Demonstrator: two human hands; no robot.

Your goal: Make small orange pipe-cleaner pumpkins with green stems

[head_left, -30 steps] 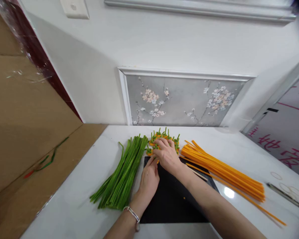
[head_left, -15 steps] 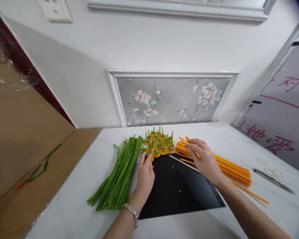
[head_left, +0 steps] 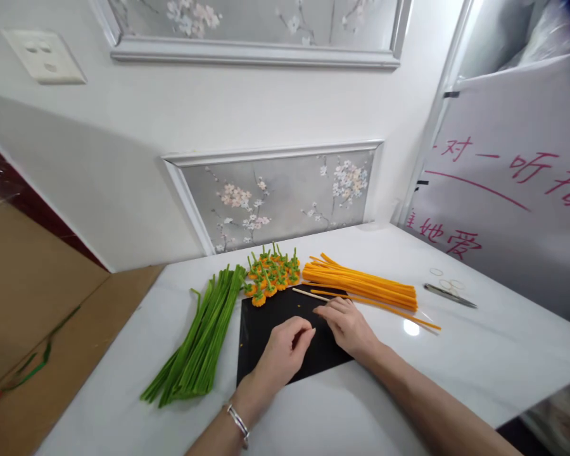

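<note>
My left hand [head_left: 286, 349] hovers over the black mat [head_left: 261, 323], its thumb and index finger pinched together; anything between them is too small to make out. To its right, my right hand [head_left: 349, 326] has its fingers curled downward over the mat, and their tips show nothing I can name. It covers one end of a thin wooden stick [head_left: 310, 294]. Behind the hands stands a cluster of small orange flower-like pieces with green stems [head_left: 273, 272]. A bundle of orange pipe cleaners [head_left: 361, 283] lies beyond my right hand, with a loose orange pipe cleaner [head_left: 403, 312] along its near side.
Green pipe cleaners [head_left: 204, 342] lie in a bundle left of the mat. Tweezers [head_left: 450, 295] and several thin rubber bands [head_left: 449, 284] are at the right of the white table [head_left: 332, 418]. Cardboard [head_left: 90, 323] stands at the left, and a panelled wall [head_left: 123, 126] closes the back.
Both hands have drawn closer together over the mat. My right hand has left the orange bundle; my left has moved away from the flower-like pieces and closed into a pinch. The view has turned right.
</note>
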